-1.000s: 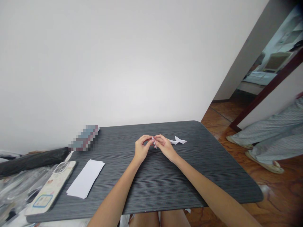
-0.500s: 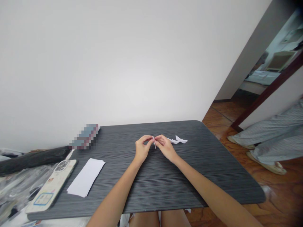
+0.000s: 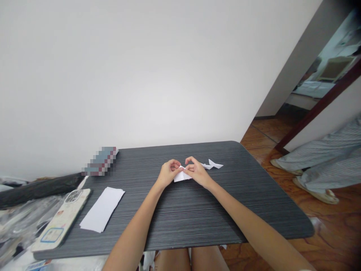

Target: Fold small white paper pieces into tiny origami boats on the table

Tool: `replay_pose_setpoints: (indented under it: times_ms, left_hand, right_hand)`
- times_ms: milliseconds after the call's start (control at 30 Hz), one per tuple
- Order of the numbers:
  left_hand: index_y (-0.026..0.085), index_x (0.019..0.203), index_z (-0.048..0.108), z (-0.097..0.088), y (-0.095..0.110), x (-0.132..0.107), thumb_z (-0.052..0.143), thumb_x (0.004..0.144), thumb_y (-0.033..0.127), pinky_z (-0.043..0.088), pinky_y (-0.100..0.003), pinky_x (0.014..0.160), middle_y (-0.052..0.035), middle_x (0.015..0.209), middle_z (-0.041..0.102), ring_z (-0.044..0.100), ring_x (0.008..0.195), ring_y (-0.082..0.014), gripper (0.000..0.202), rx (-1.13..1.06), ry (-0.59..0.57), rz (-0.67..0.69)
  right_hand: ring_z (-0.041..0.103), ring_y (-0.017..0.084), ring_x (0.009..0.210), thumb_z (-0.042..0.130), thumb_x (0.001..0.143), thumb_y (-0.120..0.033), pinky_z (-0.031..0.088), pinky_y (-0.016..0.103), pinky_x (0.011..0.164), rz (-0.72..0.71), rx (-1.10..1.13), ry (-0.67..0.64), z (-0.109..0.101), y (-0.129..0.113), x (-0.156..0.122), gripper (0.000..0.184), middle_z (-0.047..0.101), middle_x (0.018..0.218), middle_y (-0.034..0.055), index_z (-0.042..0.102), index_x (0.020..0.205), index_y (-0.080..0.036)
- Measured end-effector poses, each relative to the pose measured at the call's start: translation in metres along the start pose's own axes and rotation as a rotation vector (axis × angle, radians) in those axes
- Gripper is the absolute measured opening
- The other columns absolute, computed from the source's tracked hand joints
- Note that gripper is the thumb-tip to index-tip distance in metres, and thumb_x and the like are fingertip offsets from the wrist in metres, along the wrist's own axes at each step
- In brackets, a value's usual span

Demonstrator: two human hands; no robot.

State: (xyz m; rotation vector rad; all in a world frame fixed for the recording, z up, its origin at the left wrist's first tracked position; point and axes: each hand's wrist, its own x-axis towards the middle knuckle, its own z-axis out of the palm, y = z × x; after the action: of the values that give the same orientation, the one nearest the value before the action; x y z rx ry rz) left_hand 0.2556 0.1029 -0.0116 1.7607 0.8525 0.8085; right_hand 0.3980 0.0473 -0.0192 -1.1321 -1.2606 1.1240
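Observation:
Between my hands is a small white piece of folded paper (image 3: 180, 177), its near part spread into a wide pointed shape above the dark table (image 3: 169, 222). My left hand (image 3: 169, 173) pinches its left side between thumb and fingers. On the other side my right hand (image 3: 196, 171) holds it with the thumb pressed on the paper, the index finger raised and bent. Just beyond the right hand lie white folded paper shapes (image 3: 215, 164) with pointed ends, partly covered by that hand.
A stack of white paper sheets (image 3: 102, 209) lies at the left, beside a phone in a pale case (image 3: 62, 218). Behind is a blurred-out box-like item (image 3: 101, 162). Plastic-wrapped things (image 3: 22, 218) crowd the left edge. At right, a person's legs in checked trousers (image 3: 324, 162) stand on the wooden floor.
The folded paper has turned from edge-on to showing a wider white face. My right index finger has lifted away from it, and the hands have moved slightly apart.

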Motion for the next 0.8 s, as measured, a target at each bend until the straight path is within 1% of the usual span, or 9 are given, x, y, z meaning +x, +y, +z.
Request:
replay_pose_setpoints:
  times_ms: [67, 133, 200, 300, 500, 567, 667, 733, 800]
  left_hand:
    - [0.012, 0.079, 0.051, 0.0, 0.001, -0.001, 0.06, 0.065, 0.028, 0.034, -0.016, 0.045, 0.0028, 0.061, 0.052, 0.046, 0.047, -0.0052, 0.023, 0.057, -0.019, -0.005]
    - [0.012, 0.073, 0.052, -0.001, 0.001, -0.002, 0.058, 0.067, 0.026, 0.032, -0.015, 0.044, 0.0037, 0.058, 0.05, 0.042, 0.045, -0.0044, 0.016, 0.164, -0.063, 0.011]
    - [0.012, 0.068, 0.054, -0.002, 0.001, -0.003, 0.055, 0.069, 0.024, 0.03, -0.016, 0.045, 0.0043, 0.054, 0.048, 0.039, 0.045, -0.0046, 0.012, 0.287, -0.113, 0.036]
    - [0.014, 0.069, 0.057, -0.002, 0.001, -0.004, 0.053, 0.07, 0.019, 0.032, -0.017, 0.049, 0.0044, 0.053, 0.045, 0.04, 0.049, -0.0064, 0.007, 0.438, -0.154, 0.086]
    - [0.015, 0.069, 0.059, -0.002, 0.001, -0.007, 0.051, 0.073, 0.017, 0.04, -0.023, 0.067, -0.0027, 0.08, 0.047, 0.048, 0.072, -0.0122, 0.01, 0.646, -0.16, 0.268]
    - [0.014, 0.071, 0.059, -0.003, 0.004, -0.01, 0.045, 0.077, 0.014, 0.041, -0.023, 0.068, -0.0034, 0.081, 0.048, 0.049, 0.073, -0.0123, 0.015, 0.683, -0.246, 0.308]
    - [0.013, 0.076, 0.06, -0.003, 0.012, -0.016, 0.038, 0.08, 0.01, 0.041, -0.023, 0.068, -0.0039, 0.078, 0.051, 0.052, 0.071, -0.0122, 0.023, 0.771, -0.387, 0.305]
    - [0.013, 0.08, 0.061, -0.002, 0.02, -0.022, 0.038, 0.081, 0.012, 0.042, -0.024, 0.069, -0.005, 0.08, 0.052, 0.053, 0.072, -0.0133, 0.022, 0.865, -0.43, 0.277]
    - [0.012, 0.089, 0.059, 0.0, 0.029, -0.029, 0.047, 0.078, 0.02, 0.042, -0.027, 0.073, -0.0068, 0.086, 0.053, 0.054, 0.076, -0.016, 0.018, 0.952, -0.425, 0.25]
  right_hand:
    - [0.044, 0.007, 0.046, 0.059, 0.064, -0.025, 0.031, 0.018, 0.044, -0.003, -0.043, -0.028, -0.001, 0.004, 0.001, 0.018, 0.048, 0.055, -0.0058, 0.046, 0.074, -0.018]
    - [0.044, 0.007, 0.047, 0.059, 0.063, -0.023, 0.033, 0.019, 0.046, 0.008, -0.117, -0.053, -0.002, 0.009, 0.002, 0.014, 0.049, 0.056, -0.0045, 0.048, 0.069, -0.016]
    - [0.044, 0.007, 0.048, 0.06, 0.063, -0.022, 0.034, 0.019, 0.047, 0.009, -0.196, -0.061, -0.003, 0.012, 0.002, 0.012, 0.049, 0.056, -0.004, 0.05, 0.068, -0.016]
    - [0.043, 0.008, 0.05, 0.058, 0.067, -0.021, 0.035, 0.02, 0.049, -0.051, -0.355, -0.061, -0.002, 0.012, 0.0, 0.007, 0.049, 0.058, -0.0034, 0.053, 0.069, -0.016]
    - [0.043, 0.009, 0.058, 0.06, 0.068, -0.017, 0.034, 0.022, 0.056, -0.21, -0.72, -0.064, -0.002, 0.0, -0.008, 0.005, 0.047, 0.067, -0.0014, 0.057, 0.065, -0.015]
    - [0.044, 0.01, 0.062, 0.06, 0.069, -0.016, 0.035, 0.022, 0.058, -0.232, -0.765, -0.104, -0.003, -0.002, -0.009, 0.005, 0.048, 0.071, -0.0004, 0.058, 0.064, -0.015]
    - [0.047, 0.011, 0.065, 0.058, 0.071, -0.013, 0.037, 0.022, 0.061, -0.252, -0.8, -0.199, -0.006, -0.007, -0.009, 0.004, 0.051, 0.072, 0.0002, 0.059, 0.067, -0.015]
    - [0.05, 0.012, 0.068, 0.054, 0.074, -0.012, 0.038, 0.023, 0.064, -0.256, -0.825, -0.253, -0.008, -0.011, -0.011, 0.007, 0.052, 0.072, 0.0014, 0.059, 0.07, -0.014]
    - [0.052, 0.013, 0.072, 0.05, 0.077, -0.011, 0.039, 0.023, 0.067, -0.255, -0.845, -0.309, -0.01, -0.017, -0.014, 0.01, 0.054, 0.077, 0.0033, 0.06, 0.074, -0.014]
